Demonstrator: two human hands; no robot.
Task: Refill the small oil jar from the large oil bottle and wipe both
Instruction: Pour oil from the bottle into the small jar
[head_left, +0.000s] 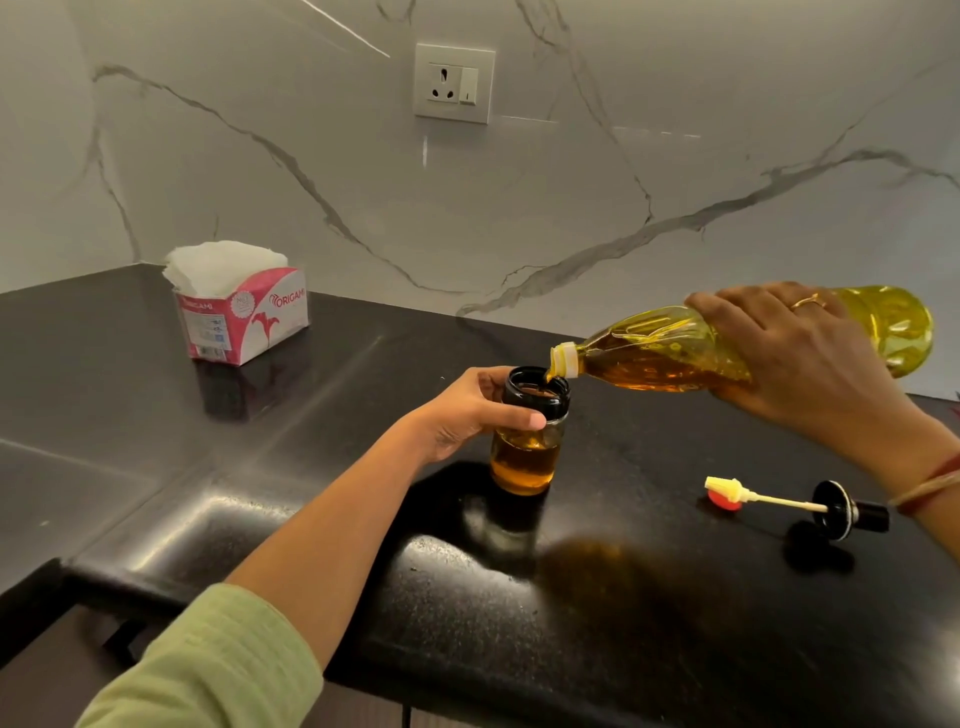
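We look down on a glossy black stone surface (675, 623) backed by a white marble wall (571, 218) with grey veins and a socket (453, 83). The small oil jar (527, 460) stands upright on the surface, its black neck open and amber oil filling roughly its lower half. Our left hand (467, 410) curls around the jar's upper part, thumb across the front. Our right hand (810, 358) grips the large oil bottle (649, 358) around its body, above and right of the jar, tilted so its uncapped mouth sits just over the jar's opening. Oil seems to run in, though the dark rim makes that hard to confirm. Right of the jar, well apart from it, lies a black brush lid (831, 512), its yellow bristles beside a small red cap (723, 501). Behind the jar to the left stands an opened tissue pack (244, 312).
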